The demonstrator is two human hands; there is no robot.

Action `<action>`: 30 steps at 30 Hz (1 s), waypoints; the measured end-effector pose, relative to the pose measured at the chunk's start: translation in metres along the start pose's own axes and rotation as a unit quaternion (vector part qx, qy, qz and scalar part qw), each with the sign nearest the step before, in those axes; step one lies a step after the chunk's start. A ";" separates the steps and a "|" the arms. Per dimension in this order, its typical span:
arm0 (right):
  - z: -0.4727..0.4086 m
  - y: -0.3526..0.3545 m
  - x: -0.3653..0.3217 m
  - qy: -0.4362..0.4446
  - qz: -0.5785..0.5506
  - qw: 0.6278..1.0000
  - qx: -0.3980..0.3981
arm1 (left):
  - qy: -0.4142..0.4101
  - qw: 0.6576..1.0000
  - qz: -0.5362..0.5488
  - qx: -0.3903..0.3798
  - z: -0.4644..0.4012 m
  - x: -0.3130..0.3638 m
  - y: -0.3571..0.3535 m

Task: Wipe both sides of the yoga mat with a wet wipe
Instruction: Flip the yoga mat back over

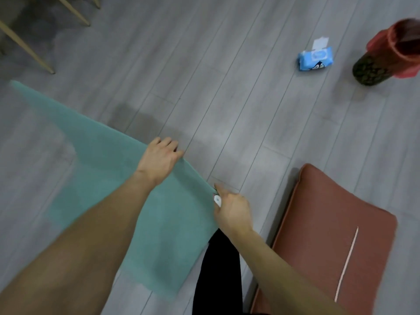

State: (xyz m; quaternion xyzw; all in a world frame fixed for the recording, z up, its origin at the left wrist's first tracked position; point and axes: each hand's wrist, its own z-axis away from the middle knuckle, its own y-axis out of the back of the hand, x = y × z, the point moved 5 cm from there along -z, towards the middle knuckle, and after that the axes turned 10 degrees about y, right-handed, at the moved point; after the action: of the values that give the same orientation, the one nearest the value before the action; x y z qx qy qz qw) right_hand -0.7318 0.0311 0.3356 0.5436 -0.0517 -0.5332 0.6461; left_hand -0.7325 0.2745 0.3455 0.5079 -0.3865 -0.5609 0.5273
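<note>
Matt teal mat, wood-grain floor

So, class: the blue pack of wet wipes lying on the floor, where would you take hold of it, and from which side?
Grip the wet wipe pack across its narrow middle, coming straight down from above. It lies flat on the floor with bare boards around it, so a hand probably fits over both long sides. Its flap stands open at the far edge, so stay clear of that end.
</note>
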 end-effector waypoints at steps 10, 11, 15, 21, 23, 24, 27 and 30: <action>-0.165 0.174 0.172 -0.089 -0.138 0.972 0.169 | -0.030 0.999 0.021 -0.018 -0.295 0.055 0.037; -0.184 0.190 0.194 -0.095 -0.140 0.970 0.174 | -0.032 0.999 0.026 -0.020 -0.323 0.063 0.039; -0.280 0.252 0.272 -0.091 -0.147 0.966 0.192 | -0.021 0.999 0.019 -0.018 -0.438 0.081 0.040; -0.394 0.341 0.342 -0.065 -0.115 0.969 0.208 | 0.015 0.999 0.035 -0.017 -0.581 0.091 0.050; -0.416 0.358 0.353 -0.044 -0.098 0.974 0.202 | 0.048 0.997 0.052 -0.030 -0.611 0.089 0.051; -0.424 0.360 0.357 -0.029 -0.089 0.976 0.198 | 0.061 0.995 0.062 -0.039 -0.623 0.087 0.050; -0.433 0.355 0.364 -0.008 -0.075 0.981 0.179 | 0.081 0.992 0.072 -0.063 -0.636 0.085 0.043; -0.430 0.344 0.365 -0.012 -0.074 0.979 0.191 | 0.085 0.989 0.089 -0.082 -0.630 0.087 0.034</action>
State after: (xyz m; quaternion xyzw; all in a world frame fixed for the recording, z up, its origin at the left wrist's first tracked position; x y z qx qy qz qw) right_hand -0.0803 -0.0171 0.2359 0.6529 -0.1203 -0.5663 0.4884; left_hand -0.1038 0.2485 0.2474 0.4721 -0.3365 -0.4961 0.6463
